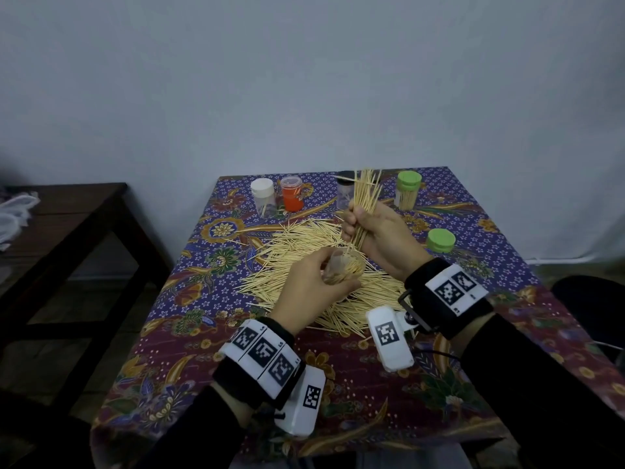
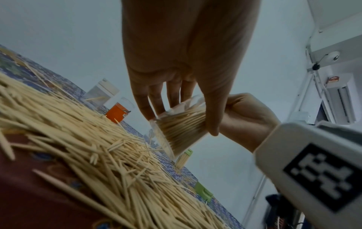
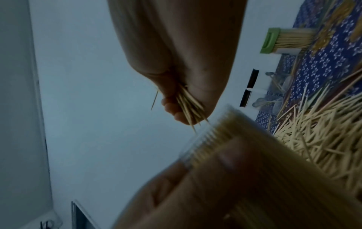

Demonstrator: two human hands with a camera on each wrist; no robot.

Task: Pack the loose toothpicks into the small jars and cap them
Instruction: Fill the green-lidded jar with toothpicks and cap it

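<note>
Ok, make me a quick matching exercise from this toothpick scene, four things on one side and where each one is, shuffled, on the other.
Things:
1. clear jar
2. toothpick bundle
3. loose green cap
4. orange jar

Places:
A. lying alone near the table's right edge
B. held in the left hand, nearly full
C. standing at the back beside the white-capped jar
D. gripped in the right hand, above the pile

Pairs: 1-B, 2-D, 3-A, 4-C

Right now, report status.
Left hand grips clear jar, nearly full. Right hand grips toothpick bundle above it. Loose pile remains; green cap waiting.
</note>
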